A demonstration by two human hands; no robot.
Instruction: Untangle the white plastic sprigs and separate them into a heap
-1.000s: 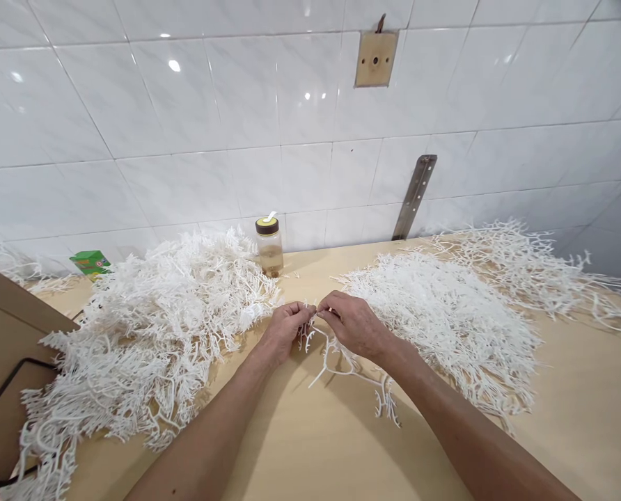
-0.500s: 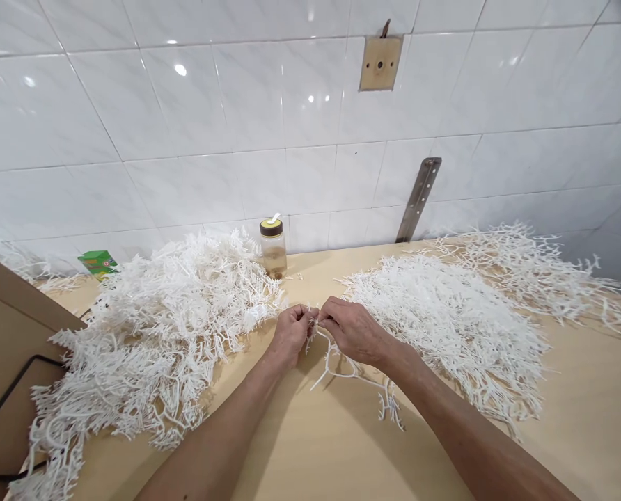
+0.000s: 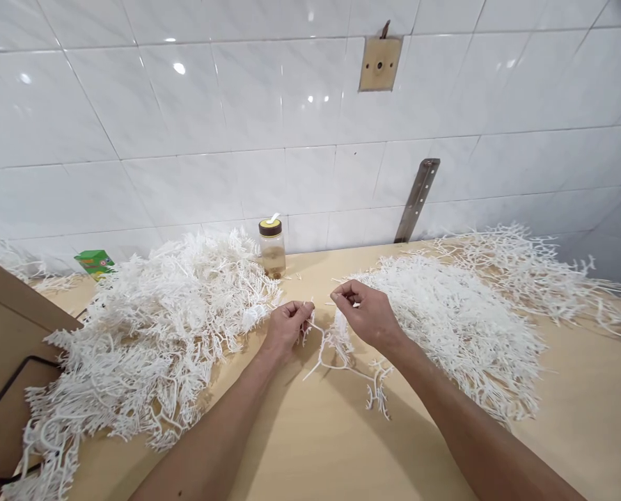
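At the middle of the table, my left hand point(image 3: 291, 325) pinches a white branching strand point(image 3: 342, 367), whose thin branches extend rightward and down over the wood. My right hand point(image 3: 365, 309) is apart from my left, its thumb and index finger pinched together above the branches; what they hold, if anything, is too small to make out. A large heap of white branching pieces point(image 3: 169, 327) lies left of my left hand. Another pile of similar white pieces point(image 3: 457, 327) spreads just right of my right hand.
A lidded bottle point(image 3: 273, 250) with brownish liquid stands near the tiled wall. A green box point(image 3: 95, 262) is behind the left heap. More white branches point(image 3: 530, 264) lie at the far right. A brown panel point(image 3: 12, 348) borders the left side.
My right hand has moved right and slightly up, away from my left hand. More of the white branches show between my hands. My left hand keeps its pinch.
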